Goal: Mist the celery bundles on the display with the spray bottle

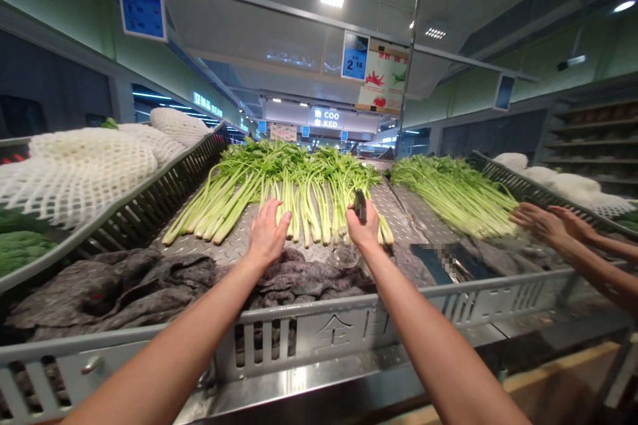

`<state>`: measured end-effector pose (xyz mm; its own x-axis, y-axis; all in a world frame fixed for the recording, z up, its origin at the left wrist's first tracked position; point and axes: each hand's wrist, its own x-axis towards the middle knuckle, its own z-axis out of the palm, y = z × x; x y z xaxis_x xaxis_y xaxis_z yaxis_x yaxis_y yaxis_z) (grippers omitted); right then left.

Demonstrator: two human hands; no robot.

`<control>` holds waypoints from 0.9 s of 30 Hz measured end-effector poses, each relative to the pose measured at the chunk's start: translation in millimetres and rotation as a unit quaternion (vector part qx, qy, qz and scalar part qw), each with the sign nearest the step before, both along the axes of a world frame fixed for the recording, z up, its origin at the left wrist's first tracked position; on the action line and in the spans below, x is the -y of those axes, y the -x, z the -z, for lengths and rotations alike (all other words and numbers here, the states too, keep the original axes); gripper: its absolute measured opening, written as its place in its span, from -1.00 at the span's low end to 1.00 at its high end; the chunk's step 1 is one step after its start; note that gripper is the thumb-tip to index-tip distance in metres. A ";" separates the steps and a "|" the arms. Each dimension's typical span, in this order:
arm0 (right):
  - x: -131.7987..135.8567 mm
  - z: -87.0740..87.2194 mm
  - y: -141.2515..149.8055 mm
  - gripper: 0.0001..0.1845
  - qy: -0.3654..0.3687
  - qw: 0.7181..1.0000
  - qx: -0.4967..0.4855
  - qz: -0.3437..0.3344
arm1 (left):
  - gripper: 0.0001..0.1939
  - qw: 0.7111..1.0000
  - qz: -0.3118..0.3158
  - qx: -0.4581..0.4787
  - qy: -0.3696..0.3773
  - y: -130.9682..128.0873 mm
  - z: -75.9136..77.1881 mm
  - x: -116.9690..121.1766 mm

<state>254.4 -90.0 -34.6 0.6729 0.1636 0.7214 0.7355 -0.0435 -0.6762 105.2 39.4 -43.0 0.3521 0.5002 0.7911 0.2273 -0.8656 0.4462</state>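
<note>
In the head view, the bright-green leafy celery with long pale stalks is seen laid side by side on a dark metallic-looking sheet with a raised diamond pattern, leaves to the back and cut ends to the front. The left hand is held at the stalks with fingers loosely spread and curved; whether they are touched cannot be told. By the right hand, a black-topped clear bottle, apparently a sprayer though its body is poorly seen, is gripped upright near the right-hand stalks. Crumpled dark-grey cloth is bunched between the sheet and the slotted grey plastic front wall. At the right, celery and hands are reflected in a tall mirror panel.

The stalks are judged light, crisp and easily snapped, slippery if wet; they are best grasped low, by the thick pale ends, so that the soft leaves are not bruised. The bottle is probably light, and best held round its neck.
</note>
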 end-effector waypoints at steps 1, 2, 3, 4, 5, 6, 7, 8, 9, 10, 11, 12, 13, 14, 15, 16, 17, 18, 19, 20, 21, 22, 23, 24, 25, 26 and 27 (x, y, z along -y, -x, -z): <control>-0.4 0.3 0.1 -0.82 0.003 1.000 0.004 0.000 | -0.56 1.000 0.003 -0.013 -0.002 0.3 2.7 -0.1; -0.6 0.4 0.2 -0.81 0.005 1.000 0.007 0.002 | -0.56 1.000 0.006 -0.024 -0.004 1.4 4.5 -0.1; -0.6 0.4 0.4 -0.79 0.005 1.000 0.008 0.007 | -0.55 0.999 0.008 -0.031 -0.005 3.0 5.5 0.1; -0.4 0.2 0.6 -0.77 0.002 1.000 0.010 0.014 | -0.55 0.999 0.009 -0.036 -0.004 4.9 5.8 0.6; 0.1 -0.1 0.8 -0.76 -0.004 1.000 0.012 0.022 | -0.55 0.999 0.008 -0.039 -0.002 6.8 5.5 1.4; 0.8 -0.6 1.0 -0.75 -0.012 0.999 0.012 0.030 | -0.55 0.999 0.006 -0.040 0.002 8.4 5.0 2.5; 1.6 -1.1 1.0 -0.74 -0.020 0.999 0.011 0.036 | -0.55 0.999 0.002 -0.040 0.006 9.6 4.6 3.7; 2.4 -1.6 0.9 -0.75 -0.027 0.999 0.008 0.039 | -0.56 0.999 -0.001 -0.039 0.010 10.3 4.3 4.9; 3.0 -1.9 0.7 -0.75 -0.030 0.999 0.003 0.039 | -0.57 0.999 -0.004 -0.038 0.012 10.5 4.3 5.9; 3.6 -2.2 0.3 -0.77 -0.028 0.999 -0.004 0.040 | -0.57 0.999 -0.005 -0.037 0.013 10.3 4.6 6.8; 3.9 -2.2 -0.2 -0.78 -0.023 0.999 -0.012 0.040 | -0.57 0.999 -0.006 -0.037 0.013 9.8 5.2 7.3; 4.0 -2.1 -0.7 -0.79 -0.017 0.999 -0.018 0.042 | -0.58 0.999 -0.006 -0.038 0.012 9.1 6.0 7.6; 3.9 -1.9 -1.2 -0.80 -0.010 0.999 -0.021 0.044 | -0.58 0.999 -0.007 -0.039 0.010 8.5 6.8 7.7; 3.8 -1.6 -1.5 -0.80 -0.005 0.999 -0.023 0.045 | -0.58 0.999 -0.007 -0.041 0.010 8.0 7.6 7.6; 3.7 -1.3 -1.6 -0.80 -0.001 0.999 -0.023 0.047 | -0.58 0.999 -0.007 -0.043 0.010 7.8 8.2 7.5; 3.6 -0.9 -1.7 -0.79 0.002 0.999 -0.021 0.048 | -0.58 0.999 -0.008 -0.044 0.011 7.7 8.6 7.4; 3.5 -0.6 -1.8 -0.79 0.002 0.999 -0.019 0.049 | -0.58 0.999 -0.009 -0.045 0.013 7.8 8.8 7.3; 3.5 -0.4 -1.8 -0.78 0.000 0.999 -0.018 0.049 | -0.58 0.999 -0.009 -0.045 0.017 8.2 8.7 7.2; 3.6 -0.1 -2.0 -0.77 -0.007 0.999 -0.015 0.051 | -0.58 0.999 -0.010 -0.045 0.021 8.6 8.5 7.2; 3.7 0.1 -2.2 -0.76 -0.016 0.998 -0.011 0.054 | -0.59 0.999 -0.010 -0.045 0.025 9.1 8.2 7.2; 3.9 0.3 -2.5 -0.73 -0.028 0.998 -0.008 0.058 | -0.59 0.999 -0.010 -0.044 0.030 9.5 7.9 7.2; 4.1 0.4 -2.9 -0.71 -0.039 0.997 -0.006 0.063 | -0.59 0.998 -0.010 -0.044 0.035 10.0 7.6 7.2; 4.2 0.6 -3.3 -0.68 -0.048 0.996 -0.006 0.068 | -0.59 0.998 -0.010 -0.043 0.039 10.3 7.3 7.0; 4.4 0.8 -3.6 -0.66 -0.055 0.996 -0.008 0.072 | -0.59 0.998 -0.011 -0.041 0.042 10.6 7.2 6.8; 4.5 1.0 -4.0 -0.64 -0.060 0.995 -0.010 0.073 | -0.59 0.998 -0.012 -0.039 0.045 10.8 7.1 6.6; 4.5 1.1 -4.3 -0.64 -0.062 0.995 -0.012 0.073 | -0.59 0.998 -0.013 -0.037 0.048 10.9 7.1 6.3; 4.5 1.3 -4.7 -0.65 -0.064 0.995 -0.012 0.072 | -0.59 0.998 -0.014 -0.036 0.050 11.0 7.2 6.1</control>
